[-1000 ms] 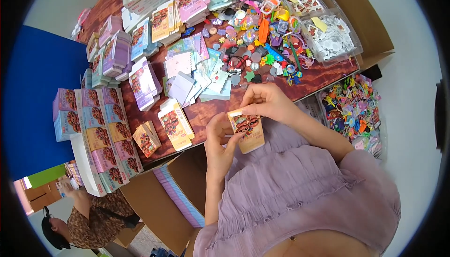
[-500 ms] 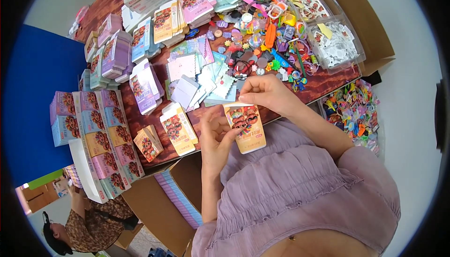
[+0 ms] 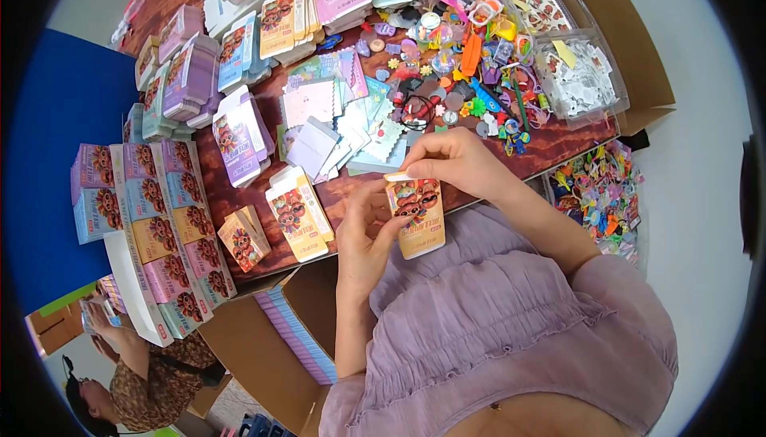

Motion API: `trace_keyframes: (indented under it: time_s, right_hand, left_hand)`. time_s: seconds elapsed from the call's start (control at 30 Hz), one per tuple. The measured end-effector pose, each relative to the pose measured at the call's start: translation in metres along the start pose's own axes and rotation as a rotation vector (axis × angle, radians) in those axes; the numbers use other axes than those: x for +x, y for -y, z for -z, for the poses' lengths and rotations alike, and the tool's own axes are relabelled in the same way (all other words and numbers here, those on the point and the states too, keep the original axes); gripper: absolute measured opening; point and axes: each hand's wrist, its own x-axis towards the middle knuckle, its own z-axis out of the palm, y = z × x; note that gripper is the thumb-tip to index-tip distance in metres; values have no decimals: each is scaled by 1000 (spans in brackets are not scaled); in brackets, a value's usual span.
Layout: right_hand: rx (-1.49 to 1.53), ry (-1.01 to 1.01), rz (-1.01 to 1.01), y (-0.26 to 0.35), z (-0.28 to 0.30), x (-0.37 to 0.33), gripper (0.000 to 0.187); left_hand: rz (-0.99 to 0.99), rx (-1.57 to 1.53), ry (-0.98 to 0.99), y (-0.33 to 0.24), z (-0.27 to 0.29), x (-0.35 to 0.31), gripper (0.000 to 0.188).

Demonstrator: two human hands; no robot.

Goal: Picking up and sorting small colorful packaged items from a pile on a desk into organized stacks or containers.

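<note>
A yellow-orange printed carton (image 3: 423,234) is held upright over my lap, just off the table's front edge. My left hand (image 3: 365,234) grips its left side, thumb across the printed front. At the carton's top edge, my right hand (image 3: 451,162) pinches with thumb and forefinger, pressed on what looks like the top flap. To the left on the table lie a stack of flat yellow cartons (image 3: 297,214) and a small yellow closed box (image 3: 245,238). Beyond my hands are loose cards with scalloped edges (image 3: 375,138).
Small colourful trinkets (image 3: 471,54) heap on the far right of the table, beside clear plastic boxes of stickers (image 3: 578,74). Stacks of flat cartons (image 3: 239,54) line the far left. A display tray of filled boxes (image 3: 163,238) stands at left. A co-worker (image 3: 159,381) is at lower left.
The view has shifted slightly. My right thumb and fingers stay at the carton's top, where the white flap edge shows less. The co-worker's hands have come up into view.
</note>
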Motion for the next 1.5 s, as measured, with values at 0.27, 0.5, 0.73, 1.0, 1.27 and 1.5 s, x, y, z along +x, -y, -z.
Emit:
trace_keyframes:
  time_s: [0.27,0.5,0.73,1.0,1.27,1.5]
  right_hand:
    - [-112,-11,-77,3,5,10,11]
    - [200,-134,47,7,-5,-4,15]
    - [105,-125,16,-1,6,-7,13]
    - [117,28,66,-3,2,-12,15]
    - [190,-11,1,-5,4,-7,9]
    - [-177,-44,24,7,-1,-15,6]
  left_hand:
    - [21,-49,96,-4,10,8,55]
    - [33,-64,41,-5,10,12,58]
    - [9,-11,83,0,12,10,54]
    - [-25,-75,47,-1,5,6,55]
    - [-39,119,84,-5,9,3,57]
    - [-19,99,36,-1,4,1,62]
